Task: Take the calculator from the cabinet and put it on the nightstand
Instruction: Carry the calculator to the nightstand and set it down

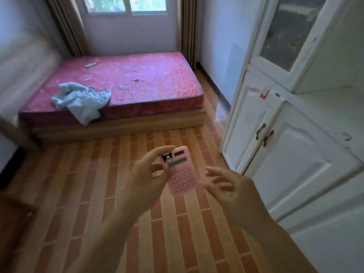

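Observation:
A small pink calculator (182,174) with a black cartoon sticker and a green display is held up over the floor in front of me. My left hand (146,180) grips its upper left corner between thumb and fingers. My right hand (229,189) hovers just right of the calculator with fingers spread, apart from it. The white cabinet (291,146) stands at my right, its lower doors closed. A brown piece of furniture (15,209) shows at the lower left edge; I cannot tell whether it is the nightstand.
A bed with a pink mattress (137,83) fills the far side of the room, with a crumpled light blue cloth (80,99) on its near corner and a remote (90,65) farther back. Brick-pattern floor (98,194) lies open between me and the bed.

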A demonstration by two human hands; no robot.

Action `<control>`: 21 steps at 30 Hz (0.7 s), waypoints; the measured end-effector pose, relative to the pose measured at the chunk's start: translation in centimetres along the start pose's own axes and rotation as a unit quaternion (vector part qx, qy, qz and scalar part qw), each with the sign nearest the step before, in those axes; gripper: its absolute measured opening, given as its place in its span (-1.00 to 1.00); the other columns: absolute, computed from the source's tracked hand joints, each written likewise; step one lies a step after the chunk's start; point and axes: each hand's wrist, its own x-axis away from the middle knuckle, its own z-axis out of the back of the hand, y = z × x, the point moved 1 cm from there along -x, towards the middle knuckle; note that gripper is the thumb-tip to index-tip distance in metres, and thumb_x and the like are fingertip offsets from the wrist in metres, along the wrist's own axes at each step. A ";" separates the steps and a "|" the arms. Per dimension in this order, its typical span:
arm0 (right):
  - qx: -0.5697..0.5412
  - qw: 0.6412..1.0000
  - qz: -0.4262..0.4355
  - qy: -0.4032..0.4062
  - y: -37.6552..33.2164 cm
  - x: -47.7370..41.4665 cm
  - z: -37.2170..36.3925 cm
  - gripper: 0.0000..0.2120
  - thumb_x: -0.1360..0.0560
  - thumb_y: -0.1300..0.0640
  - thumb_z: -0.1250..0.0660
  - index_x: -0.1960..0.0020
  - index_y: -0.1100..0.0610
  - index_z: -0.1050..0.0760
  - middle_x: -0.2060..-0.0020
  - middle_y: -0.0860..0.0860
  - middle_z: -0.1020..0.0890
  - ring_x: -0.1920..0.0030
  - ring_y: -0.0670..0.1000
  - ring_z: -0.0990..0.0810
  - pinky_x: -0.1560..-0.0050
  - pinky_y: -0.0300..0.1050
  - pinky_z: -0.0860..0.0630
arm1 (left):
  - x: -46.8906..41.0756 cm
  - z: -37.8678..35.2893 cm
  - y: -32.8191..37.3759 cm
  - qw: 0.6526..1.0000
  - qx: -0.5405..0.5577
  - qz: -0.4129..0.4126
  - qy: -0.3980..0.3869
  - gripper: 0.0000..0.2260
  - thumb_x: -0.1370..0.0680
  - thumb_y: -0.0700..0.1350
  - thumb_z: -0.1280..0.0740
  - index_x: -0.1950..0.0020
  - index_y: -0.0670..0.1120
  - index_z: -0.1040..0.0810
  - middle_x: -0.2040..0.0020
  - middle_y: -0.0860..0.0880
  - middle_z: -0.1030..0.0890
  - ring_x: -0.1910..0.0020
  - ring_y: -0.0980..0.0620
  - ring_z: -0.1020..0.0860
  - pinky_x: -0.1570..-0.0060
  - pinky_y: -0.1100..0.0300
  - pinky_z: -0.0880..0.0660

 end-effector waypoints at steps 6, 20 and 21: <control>0.001 0.993 0.055 -0.105 -3.9 -6.7 -9.4 -0.56 -0.33 -0.18 -0.31 -0.19 -0.11 -0.47 0.06 -0.34 -0.55 0.03 -0.26 -0.55 0.09 -0.43 -0.51 | 0.1 9.4 -5.3 0.994 -0.011 0.073 0.086 -0.62 -0.45 -0.32 -0.35 -0.14 0.08 -0.50 -0.06 0.17 -0.54 0.02 0.13 -0.58 0.18 0.33 -0.56; -0.006 0.952 0.143 -0.270 -8.4 -24.6 -25.2 -0.57 -0.40 -0.01 -0.37 -0.25 -0.04 -0.43 -0.02 -0.21 -0.57 0.00 -0.24 -0.54 0.00 -0.28 -0.53 | -8.6 22.7 -13.4 0.950 0.015 0.187 0.249 -0.64 -0.43 -0.25 -0.40 -0.09 0.16 -0.54 -0.03 0.16 -0.60 0.01 0.17 -0.59 0.12 0.20 -0.60; -0.004 0.949 0.152 -0.277 -8.7 -26.4 -26.1 -0.56 -0.39 -0.01 -0.37 -0.26 -0.04 -0.42 -0.04 -0.20 -0.57 0.00 -0.23 -0.53 -0.01 -0.27 -0.53 | -10.0 23.6 -13.8 0.948 0.009 0.188 0.256 -0.63 -0.43 -0.24 -0.40 -0.08 0.18 -0.54 -0.03 0.17 -0.60 0.00 0.17 -0.59 0.12 0.21 -0.60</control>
